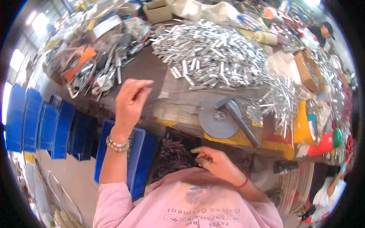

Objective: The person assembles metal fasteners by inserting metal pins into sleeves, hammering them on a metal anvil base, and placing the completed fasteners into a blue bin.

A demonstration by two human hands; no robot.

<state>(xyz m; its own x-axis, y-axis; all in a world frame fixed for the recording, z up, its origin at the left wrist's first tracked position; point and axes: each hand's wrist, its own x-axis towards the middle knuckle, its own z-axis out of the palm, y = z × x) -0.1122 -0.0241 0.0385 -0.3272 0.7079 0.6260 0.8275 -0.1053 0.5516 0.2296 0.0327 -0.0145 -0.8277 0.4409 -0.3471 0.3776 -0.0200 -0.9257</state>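
Note:
My left hand (pixel 132 98) is raised over the dark bench top, with a beaded bracelet (pixel 118 144) on its wrist. Its fingers are loosely bent with the tips a little apart, and nothing shows between them. Close to my body, in front of the bench edge, my right hand (pixel 213 161) has its fingers curled in; whatever they may hold is hidden. Beyond both hands lies a large heap of short silvery metal strips (pixel 213 53). A hammer (pixel 239 119) with a dark handle rests across a round grey disc (pixel 215 123) near the bench edge.
Blue plastic bins (pixel 49 125) line the left, with a blue crate (pixel 135 152) under my left forearm. Mixed metal scraps (pixel 110 64) lie at the bench's left. A yellow container (pixel 304 121) and a red bottle (pixel 321 146) stand right. Another person (pixel 327 193) is at lower right.

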